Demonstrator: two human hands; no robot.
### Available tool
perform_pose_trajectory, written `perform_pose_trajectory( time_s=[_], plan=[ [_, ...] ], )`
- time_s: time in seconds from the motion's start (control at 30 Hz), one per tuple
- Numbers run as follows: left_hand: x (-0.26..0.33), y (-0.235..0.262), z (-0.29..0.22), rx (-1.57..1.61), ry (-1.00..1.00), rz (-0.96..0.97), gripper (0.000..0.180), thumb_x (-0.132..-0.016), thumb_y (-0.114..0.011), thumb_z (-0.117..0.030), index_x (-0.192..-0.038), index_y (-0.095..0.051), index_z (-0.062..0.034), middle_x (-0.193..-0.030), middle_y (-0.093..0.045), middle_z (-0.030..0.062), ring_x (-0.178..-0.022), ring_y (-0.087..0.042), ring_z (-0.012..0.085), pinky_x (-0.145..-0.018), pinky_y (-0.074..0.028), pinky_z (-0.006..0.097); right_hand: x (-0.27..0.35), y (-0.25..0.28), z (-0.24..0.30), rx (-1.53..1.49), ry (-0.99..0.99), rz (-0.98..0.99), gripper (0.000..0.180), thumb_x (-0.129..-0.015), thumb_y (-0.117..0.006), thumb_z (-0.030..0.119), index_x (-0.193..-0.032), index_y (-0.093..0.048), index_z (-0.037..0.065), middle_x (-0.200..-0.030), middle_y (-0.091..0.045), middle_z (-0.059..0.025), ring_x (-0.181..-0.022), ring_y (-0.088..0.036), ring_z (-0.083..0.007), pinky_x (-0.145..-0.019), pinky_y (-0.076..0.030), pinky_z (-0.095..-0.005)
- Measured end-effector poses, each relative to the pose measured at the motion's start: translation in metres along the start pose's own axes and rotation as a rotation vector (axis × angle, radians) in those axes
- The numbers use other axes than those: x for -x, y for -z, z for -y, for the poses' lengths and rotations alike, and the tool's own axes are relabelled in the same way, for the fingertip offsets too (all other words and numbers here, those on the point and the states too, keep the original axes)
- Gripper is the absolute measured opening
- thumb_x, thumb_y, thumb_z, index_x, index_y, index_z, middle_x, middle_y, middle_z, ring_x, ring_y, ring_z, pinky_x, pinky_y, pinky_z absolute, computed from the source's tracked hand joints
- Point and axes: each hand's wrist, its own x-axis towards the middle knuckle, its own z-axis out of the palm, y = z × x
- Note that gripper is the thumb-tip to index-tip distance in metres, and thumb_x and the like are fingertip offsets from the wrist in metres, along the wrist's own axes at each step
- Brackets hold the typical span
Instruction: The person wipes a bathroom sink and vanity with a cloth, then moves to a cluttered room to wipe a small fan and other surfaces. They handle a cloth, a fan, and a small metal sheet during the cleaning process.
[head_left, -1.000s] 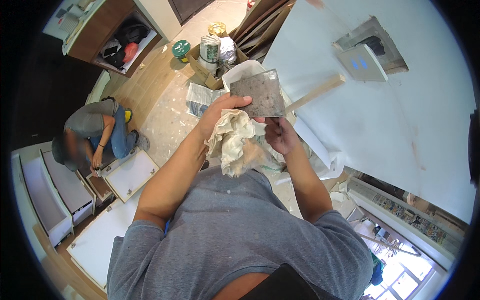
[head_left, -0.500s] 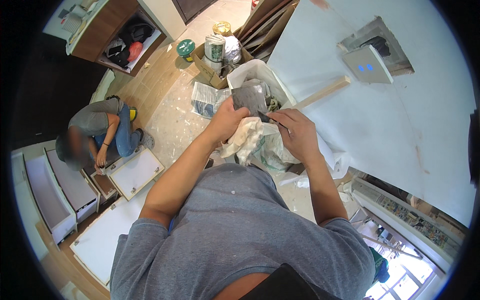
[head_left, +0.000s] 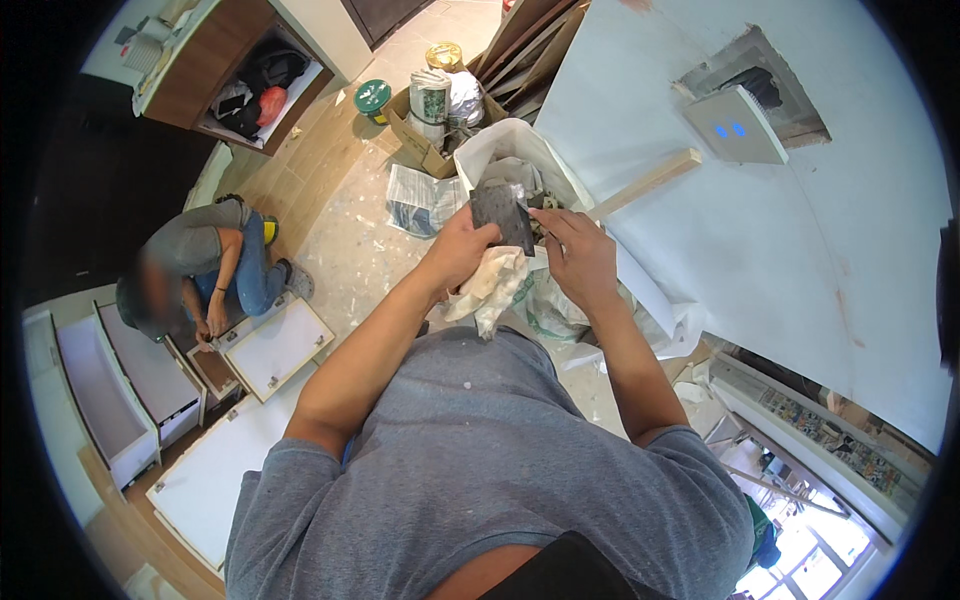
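Note:
My left hand (head_left: 462, 250) is closed round the lower left edge of a dark grey rectangular plate (head_left: 503, 208), its face smeared. A crumpled cream cloth (head_left: 488, 285) hangs just below that hand; whether the fingers also grip it I cannot tell. My right hand (head_left: 582, 258) is closed in a pinch on a thin blade-like tool (head_left: 524, 208), mostly hidden by the fingers. Its tip meets the plate's right edge. Both hands are above an open white sack (head_left: 560, 165) with grey debris in it.
A person (head_left: 195, 245) crouches at the left by open drawers (head_left: 105, 400) and a cabinet door panel (head_left: 280, 345). A cardboard box (head_left: 425, 145) and a green-lidded bucket (head_left: 372, 97) stand ahead. At right, a wooden strip (head_left: 650, 185) juts near a hanging switch plate (head_left: 738, 128).
The dark plate has turned and now points more toward me at its lower end. My right hand has moved slightly left and up, with the tool's tip now higher along the plate's edge.

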Motion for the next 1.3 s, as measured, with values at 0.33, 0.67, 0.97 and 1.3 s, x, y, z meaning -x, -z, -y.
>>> perform_pose_trajectory(
  time_s=[0.33,0.67,0.97,1.3],
  plan=[
    [-0.006,-0.013,0.024,-0.111,0.035,-0.006,0.038,-0.087,-0.05,0.0,-0.125,-0.055,0.0016,-0.103,-0.067,0.0084,-0.089,-0.065,0.0158,-0.078,-0.054,0.03,-0.004,-0.031,-0.028,0.039,-0.228,-0.008,0.031,-0.089,-0.059,0.004,-0.117,-0.071,0.013,-0.109,-0.07,-0.0099,-0.097,-0.067,-0.029,-0.082,-0.054,-0.0382],
    [-0.018,-0.001,0.033,-0.068,0.056,0.0,0.032,-0.088,-0.049,-0.002,-0.119,-0.056,0.0005,-0.096,-0.066,0.0058,-0.082,-0.063,0.0132,-0.075,-0.052,0.028,0.003,-0.034,-0.019,-0.065,-0.207,-0.013,0.029,-0.09,-0.058,0.006,-0.116,-0.07,0.009,-0.111,-0.069,-0.01,-0.1,-0.067,-0.0306,-0.086,-0.053,-0.0397],
    [-0.018,-0.001,0.029,-0.098,0.047,0.019,0.037,-0.087,-0.052,-0.002,-0.123,-0.056,0.0013,-0.102,-0.067,0.008,-0.089,-0.063,0.0143,-0.079,-0.052,0.03,0.014,-0.029,-0.001,-0.058,-0.178,0.015,0.028,-0.091,-0.058,0.008,-0.117,-0.069,0.008,-0.113,-0.069,-0.0096,-0.103,-0.066,-0.0303,-0.089,-0.053,-0.0408],
    [-0.014,-0.008,0.031,-0.115,0.05,-0.061,0.034,-0.089,-0.05,-0.002,-0.121,-0.059,0.0009,-0.102,-0.068,0.0079,-0.088,-0.064,0.0145,-0.079,-0.052,0.029,0.015,-0.03,0.002,-0.116,-0.218,-0.027,0.029,-0.091,-0.056,0.007,-0.116,-0.069,0.008,-0.11,-0.069,-0.0118,-0.102,-0.065,-0.0325,-0.086,-0.052,-0.0428]
  ],
)
